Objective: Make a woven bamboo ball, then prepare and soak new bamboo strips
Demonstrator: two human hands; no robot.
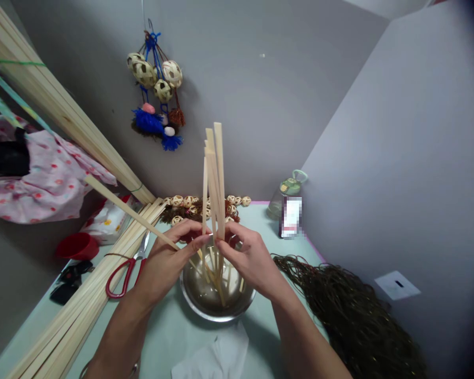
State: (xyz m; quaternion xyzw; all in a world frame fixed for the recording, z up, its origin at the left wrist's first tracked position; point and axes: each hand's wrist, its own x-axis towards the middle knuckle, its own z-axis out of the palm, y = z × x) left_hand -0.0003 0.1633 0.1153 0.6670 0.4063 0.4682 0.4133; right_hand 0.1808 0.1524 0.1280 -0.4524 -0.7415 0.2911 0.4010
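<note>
Grey walls [398, 131] meet in corner; pale green table [169, 331] below.

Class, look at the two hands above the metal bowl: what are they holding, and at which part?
Both the left hand and right hand pinch thin bamboo strips low down, just above the bowl.

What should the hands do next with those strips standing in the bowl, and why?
Probably draw one strip clear of the upright bamboo strips. Both the left hand and the right hand pinch them just above the metal bowl, where their lower ends stand in liquid, and their tops already fan apart.
</note>
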